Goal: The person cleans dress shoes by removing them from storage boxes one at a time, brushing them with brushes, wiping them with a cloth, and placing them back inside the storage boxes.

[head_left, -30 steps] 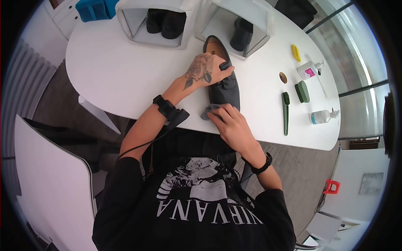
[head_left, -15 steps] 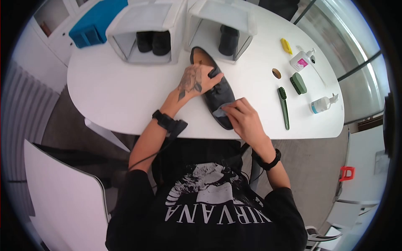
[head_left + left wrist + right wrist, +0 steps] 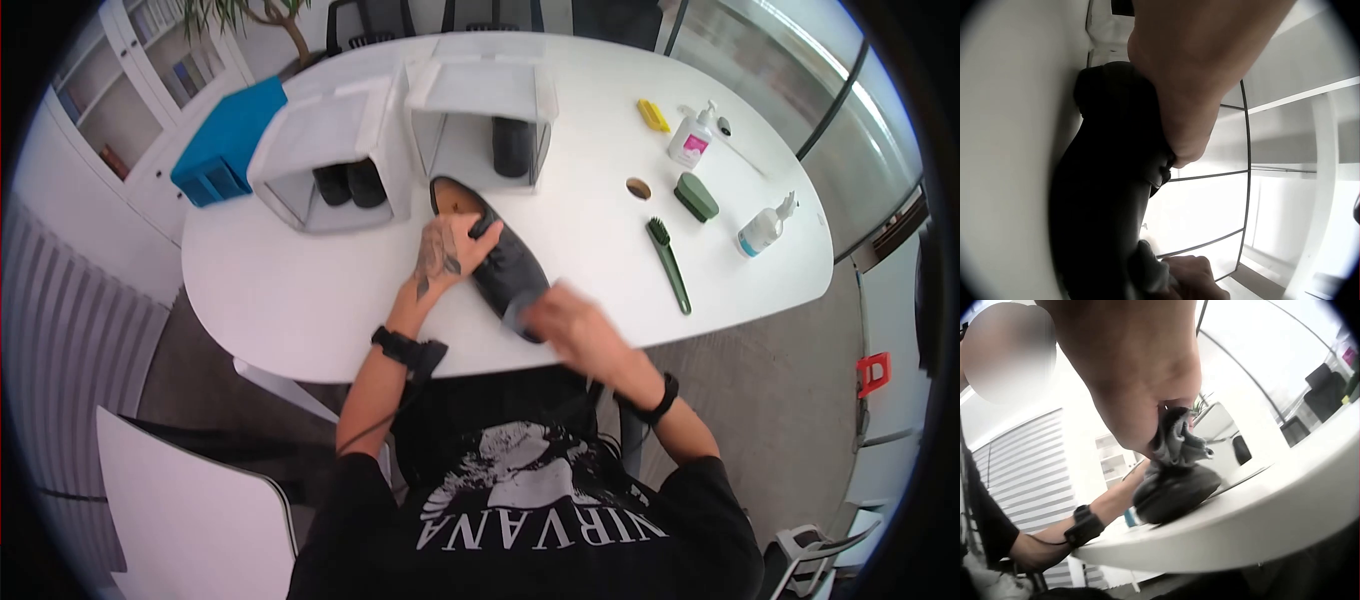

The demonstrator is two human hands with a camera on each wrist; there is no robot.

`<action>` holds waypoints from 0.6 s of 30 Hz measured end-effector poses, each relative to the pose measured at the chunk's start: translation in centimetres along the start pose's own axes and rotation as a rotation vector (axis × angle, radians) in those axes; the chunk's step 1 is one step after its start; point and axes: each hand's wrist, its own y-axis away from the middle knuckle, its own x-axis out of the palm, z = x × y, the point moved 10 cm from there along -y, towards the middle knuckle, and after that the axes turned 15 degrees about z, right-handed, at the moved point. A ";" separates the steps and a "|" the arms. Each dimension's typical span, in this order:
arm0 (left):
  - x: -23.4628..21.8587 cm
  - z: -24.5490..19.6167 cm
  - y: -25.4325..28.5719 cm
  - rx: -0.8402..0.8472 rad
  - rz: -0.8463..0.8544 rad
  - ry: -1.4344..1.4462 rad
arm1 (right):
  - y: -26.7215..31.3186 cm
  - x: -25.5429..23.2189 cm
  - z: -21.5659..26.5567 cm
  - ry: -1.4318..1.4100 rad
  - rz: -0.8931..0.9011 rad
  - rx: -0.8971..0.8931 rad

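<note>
A black leather dress shoe with a tan insole lies on the white table, its toe towards the person. My left hand grips the shoe near its opening, the thumb reaching across the upper. Pinched in my right hand, which is motion-blurred, is a grey cloth pressed on the toe. The left wrist view shows the shoe as a dark shape along the tabletop, with the cloth against its toe end.
Two white shoe boxes stand open behind, with black shoes inside. A blue case is at the left. On the right lie a green-handled brush, a green block brush, a pump bottle, a spray bottle and a yellow item.
The right hand with the cloth has shifted from the toe's left side over its top towards the tip. The shoe has turned slightly, and the head view has tilted up.
</note>
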 end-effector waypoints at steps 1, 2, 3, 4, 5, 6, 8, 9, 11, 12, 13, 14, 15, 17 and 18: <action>-0.3 -0.3 0.0 -0.019 0.031 -0.027 | -0.1 1.8 2.1 -0.011 0.030 -0.181; -0.2 -0.5 0.0 -0.042 0.070 -0.048 | -0.3 3.3 3.6 -0.111 0.147 -0.213; -0.1 -0.6 0.0 -0.026 0.076 -0.057 | -0.2 3.8 3.7 -0.096 0.140 -0.193; -0.1 -0.6 0.0 0.001 0.040 -0.046 | -0.1 4.0 3.5 -0.084 0.134 -0.168; -0.2 -0.6 0.0 0.027 0.006 -0.030 | 0.1 2.5 2.3 -0.087 0.043 -0.101; -0.1 -0.8 -0.1 0.040 0.019 -0.025 | 0.3 0.2 0.8 -0.090 -0.043 -0.031; -0.1 -0.5 0.0 -0.030 0.058 0.049 | 1.5 -4.1 -2.2 -0.103 -0.265 0.161; -0.2 -0.6 0.0 -0.052 0.080 0.025 | 2.0 -5.4 -3.9 -0.048 -0.334 0.225; -0.1 -0.7 0.0 -0.037 0.066 -0.003 | 2.8 -6.6 -8.4 -0.080 -0.366 0.373; -0.3 -0.7 0.0 -0.039 0.049 -0.027 | 3.2 -7.0 -10.3 -0.119 -0.365 0.441; -0.2 -0.6 0.0 -0.074 0.068 -0.044 | 3.6 -7.3 -11.5 -0.115 -0.376 0.441; -0.4 -0.8 0.0 -0.067 0.068 -0.048 | 4.1 -7.1 -12.9 -0.077 -0.354 0.497; 0.0 -0.3 0.0 -0.123 0.124 -0.035 | 4.8 -6.9 -14.2 -0.041 -0.332 0.552; 0.2 0.4 0.1 -0.176 0.176 -0.028 | 7.4 -7.8 -15.6 0.096 -0.405 0.625; -0.1 0.2 0.3 -0.078 0.108 0.073 | 9.4 -8.5 -16.1 0.234 -0.469 0.697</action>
